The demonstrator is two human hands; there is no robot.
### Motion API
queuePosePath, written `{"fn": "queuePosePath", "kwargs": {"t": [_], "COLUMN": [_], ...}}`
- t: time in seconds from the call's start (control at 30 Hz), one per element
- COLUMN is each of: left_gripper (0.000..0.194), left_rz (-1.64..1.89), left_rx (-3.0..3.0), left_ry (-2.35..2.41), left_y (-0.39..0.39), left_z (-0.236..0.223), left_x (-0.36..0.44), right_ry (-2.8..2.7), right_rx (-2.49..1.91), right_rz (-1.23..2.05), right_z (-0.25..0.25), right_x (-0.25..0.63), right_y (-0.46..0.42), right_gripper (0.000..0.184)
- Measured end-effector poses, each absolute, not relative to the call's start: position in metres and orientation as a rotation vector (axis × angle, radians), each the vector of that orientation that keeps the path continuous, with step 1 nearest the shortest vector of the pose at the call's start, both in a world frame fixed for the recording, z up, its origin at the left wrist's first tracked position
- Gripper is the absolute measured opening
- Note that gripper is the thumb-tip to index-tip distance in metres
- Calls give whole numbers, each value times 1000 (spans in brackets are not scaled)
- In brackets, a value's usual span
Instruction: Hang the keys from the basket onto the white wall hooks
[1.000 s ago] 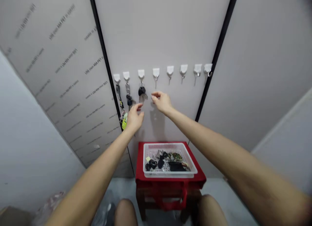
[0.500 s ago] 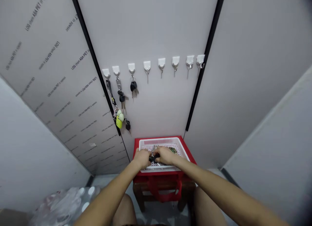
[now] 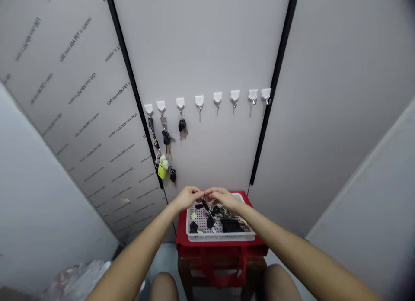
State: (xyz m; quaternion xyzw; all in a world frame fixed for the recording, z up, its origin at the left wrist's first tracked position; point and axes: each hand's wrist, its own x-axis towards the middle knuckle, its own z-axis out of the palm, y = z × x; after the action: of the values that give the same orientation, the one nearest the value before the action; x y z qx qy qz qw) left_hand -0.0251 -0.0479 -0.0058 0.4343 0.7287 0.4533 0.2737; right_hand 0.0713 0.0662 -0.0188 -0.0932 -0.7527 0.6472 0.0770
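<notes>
Both hands meet above the white basket [image 3: 220, 237]: left hand [image 3: 187, 198] and right hand [image 3: 223, 198] pinching a black key [image 3: 205, 204].

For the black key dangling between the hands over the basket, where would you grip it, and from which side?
Grip the black key at its top end, probably a ring, where the left hand and right hand meet, coming from above. It hangs freely over the white basket, so its lower end would likely swing, and other keys lie close beneath. The exact hold is too small to tell.
</notes>
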Motion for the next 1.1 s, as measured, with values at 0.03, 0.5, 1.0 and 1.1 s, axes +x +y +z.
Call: {"fn": "queuePosePath", "kwargs": {"t": [0.03, 0.5, 1.0, 1.1], "left_gripper": [29, 12, 32, 33], "left_rz": [1238, 1873, 2008, 1971], "left_rx": [1167, 1057, 1260, 1258], "left_ry": [1935, 1852, 2407, 2399], "left_y": [-47, -31, 2, -2], "left_z": [1, 75, 164, 153], "left_x": [-25, -26, -35, -33], "right_ry": [-2216, -2052, -1812, -1899], "right_rx": [-254, -208, -457, -465], "right_rz": [1967, 1689, 1280, 1178], "right_z": [-13, 79, 193, 182], "right_x": [71, 47, -12, -10], "right_y": [66, 76, 92, 98], "right_gripper": [21, 17, 11, 10]}}
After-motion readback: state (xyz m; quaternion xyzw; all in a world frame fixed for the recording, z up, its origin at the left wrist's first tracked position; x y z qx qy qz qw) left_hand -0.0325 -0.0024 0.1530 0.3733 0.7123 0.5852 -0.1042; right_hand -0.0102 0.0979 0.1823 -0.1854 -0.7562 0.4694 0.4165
